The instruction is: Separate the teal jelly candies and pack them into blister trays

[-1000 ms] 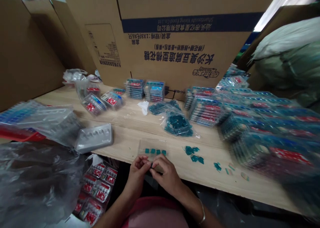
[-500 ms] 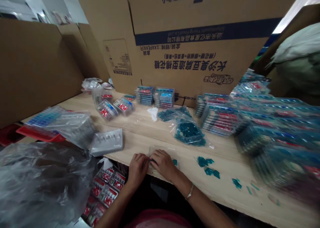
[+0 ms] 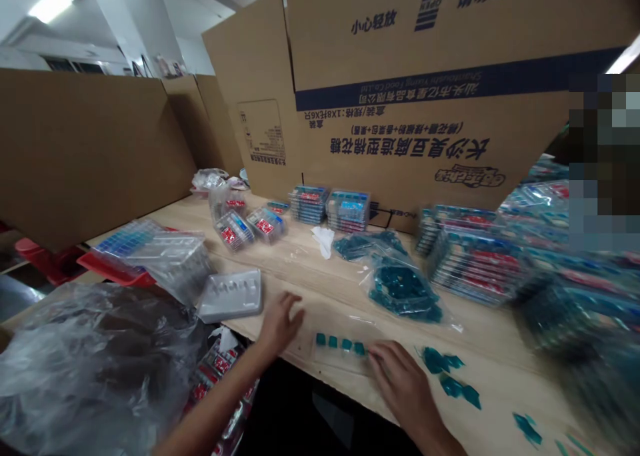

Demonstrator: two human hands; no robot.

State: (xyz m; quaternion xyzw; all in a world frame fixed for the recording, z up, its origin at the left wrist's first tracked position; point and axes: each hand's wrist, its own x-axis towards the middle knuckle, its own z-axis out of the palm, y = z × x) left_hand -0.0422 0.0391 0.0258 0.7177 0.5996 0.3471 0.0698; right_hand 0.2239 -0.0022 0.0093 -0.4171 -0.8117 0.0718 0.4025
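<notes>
Tray (image 3: 340, 361), clear and shallow, lay near the close edge of the table (image 3: 280, 261), four teal squares (image 3: 347, 344) in a row inside. The left hand (image 3: 280, 324) hung just left of it, fingers loosely parted, nothing visible in them. The right hand's (image 3: 403, 383) fingers nearly met beside the end square; blur hid whether they pinched anything. A brushing fingertip could have knocked that square askew, or a nudge slid the tray edgeward.

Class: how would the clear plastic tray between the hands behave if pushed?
The clear plastic tray would probably feel light, as its see-through walls look thin. Lying flat on the wood-grain tabletop, it seems likelier to slide than tip. A jolt might shift the four teal squares sitting in it.
</notes>
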